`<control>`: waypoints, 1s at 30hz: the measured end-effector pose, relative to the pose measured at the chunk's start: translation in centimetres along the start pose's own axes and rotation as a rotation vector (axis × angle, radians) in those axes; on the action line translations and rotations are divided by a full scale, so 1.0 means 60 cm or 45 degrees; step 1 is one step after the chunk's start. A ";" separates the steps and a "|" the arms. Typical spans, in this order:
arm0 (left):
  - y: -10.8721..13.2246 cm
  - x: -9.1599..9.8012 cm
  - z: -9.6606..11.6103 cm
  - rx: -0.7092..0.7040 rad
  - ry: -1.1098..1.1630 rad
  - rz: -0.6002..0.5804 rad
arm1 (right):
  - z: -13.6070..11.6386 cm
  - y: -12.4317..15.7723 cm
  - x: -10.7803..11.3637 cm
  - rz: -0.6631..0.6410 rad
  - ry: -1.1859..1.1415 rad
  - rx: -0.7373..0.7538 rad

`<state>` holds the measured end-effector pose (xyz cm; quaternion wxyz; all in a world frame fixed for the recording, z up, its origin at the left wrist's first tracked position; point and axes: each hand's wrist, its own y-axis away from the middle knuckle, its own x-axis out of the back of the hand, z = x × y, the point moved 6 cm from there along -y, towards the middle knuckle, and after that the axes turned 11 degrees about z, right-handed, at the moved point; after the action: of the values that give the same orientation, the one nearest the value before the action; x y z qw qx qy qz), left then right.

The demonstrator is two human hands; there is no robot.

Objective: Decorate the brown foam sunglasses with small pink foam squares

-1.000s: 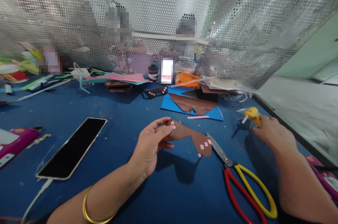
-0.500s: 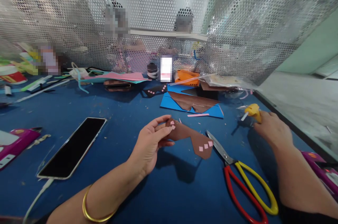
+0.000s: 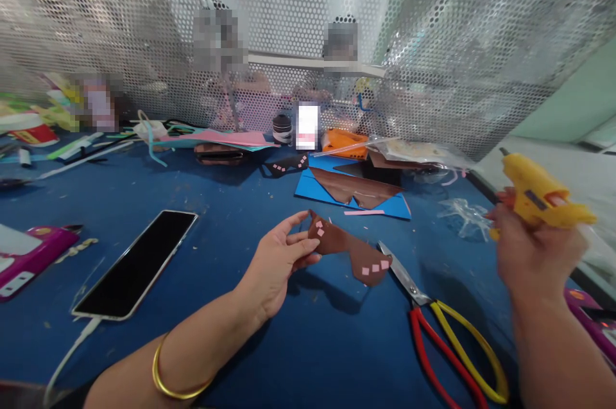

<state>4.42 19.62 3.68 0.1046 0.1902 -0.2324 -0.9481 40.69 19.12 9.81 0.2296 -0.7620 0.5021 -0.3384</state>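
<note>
My left hand [image 3: 282, 264] pinches one end of a brown paper mask shape [image 3: 349, 250] with small pink squares stuck on it, holding it just above the blue table [image 3: 231, 203]. My right hand [image 3: 532, 248] is raised at the right, wrapped round the grip of a yellow glue gun [image 3: 534, 194] whose nozzle points up and to the left. Scissors [image 3: 443, 325] with red and yellow handles lie on the table between my two hands, their blades pointing toward the mask shape.
A black phone [image 3: 137, 264] on a white cable lies at the left. Blue paper with brown cutouts [image 3: 353, 194], a black mask piece [image 3: 283, 166], pink sheets and craft clutter line the back by the perforated metal screen [image 3: 433, 43]. Pink packages sit at both side edges.
My right hand has lifted the glue gun off the table and brought it up and to the right. My left hand keeps hold of the brown mask shape, slightly tilted.
</note>
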 end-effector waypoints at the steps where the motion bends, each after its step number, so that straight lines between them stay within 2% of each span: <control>1: -0.001 0.002 -0.002 0.008 -0.018 0.022 | -0.014 0.020 0.000 -0.052 -0.098 -0.109; 2: -0.001 0.002 -0.003 0.019 -0.024 0.033 | -0.033 0.041 -0.001 -0.112 -0.139 -0.167; 4: 0.000 0.001 -0.006 0.043 -0.017 0.023 | -0.080 0.086 -0.014 -0.381 -0.201 -0.149; 5: 0.001 -0.001 -0.007 0.055 -0.010 0.002 | -0.107 0.107 -0.023 -0.529 -0.283 -0.094; 8: 0.005 -0.005 -0.009 0.076 -0.002 -0.028 | -0.169 0.145 -0.039 -0.768 -0.418 0.105; 10: 0.006 -0.005 -0.009 0.078 0.000 -0.022 | -0.185 0.158 -0.056 -0.933 -0.415 0.046; 13: 0.008 -0.007 -0.009 0.087 0.016 -0.031 | -0.192 0.178 -0.081 -1.206 -0.384 -0.141; 15: 0.008 -0.008 -0.009 0.101 0.028 -0.054 | -0.193 0.190 -0.090 -1.315 -0.377 -0.207; 17: 0.009 -0.009 -0.011 0.109 0.026 -0.084 | -0.192 0.197 -0.095 -1.347 -0.405 -0.245; 22: 0.012 -0.006 -0.015 0.091 -0.144 -0.132 | -0.193 0.190 -0.090 -1.279 -0.532 -0.261; 25: 0.016 -0.008 -0.015 0.080 -0.199 -0.179 | -0.196 0.187 -0.087 -1.352 -0.516 -0.255; 27: 0.017 -0.011 -0.012 0.068 -0.207 -0.225 | -0.197 0.184 -0.085 -1.371 -0.470 -0.206; 30: 0.018 -0.013 -0.009 0.057 -0.209 -0.260 | -0.201 0.172 -0.082 -1.243 -0.391 -0.026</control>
<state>5.47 18.70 4.01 -0.0163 0.1370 -0.2407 -0.9607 24.09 19.50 9.33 0.1087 -0.9508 0.0514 -0.2854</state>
